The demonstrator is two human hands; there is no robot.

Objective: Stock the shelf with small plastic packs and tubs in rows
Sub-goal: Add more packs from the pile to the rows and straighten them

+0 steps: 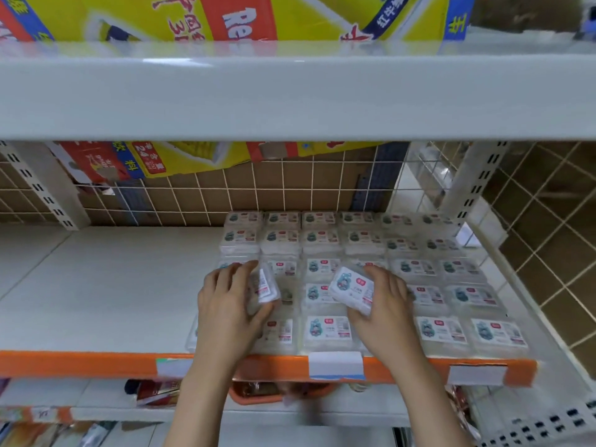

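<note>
the far left of the white shelf is bare board, with the orange front strip running along its edge. the stocked block begins about midway across: small clear plastic packs with printed labels lie flat in straight rows running from the wire grid back to the front edge, touching side to side.

the left hand sits at the left border of that block, fingers curled round one pack held tilted on its edge, label turned right. just right of it the right hand grips a second pack, thumb below and fingers over the top, tilted with its label up, hovering above the third and fourth rows from the back.

the step in hand looks like placing: both packs are lifted and not yet laid. the leftmost column seems the unfinished one, partly hidden under the left hand, so i cannot tell exactly which slot is open. the next move calls for turning each pack flat, label up, and setting it square against its neighbours so the row lines stay true, without nudging the packs already set. further right the columns look full to the shelf's wire side panel
</note>
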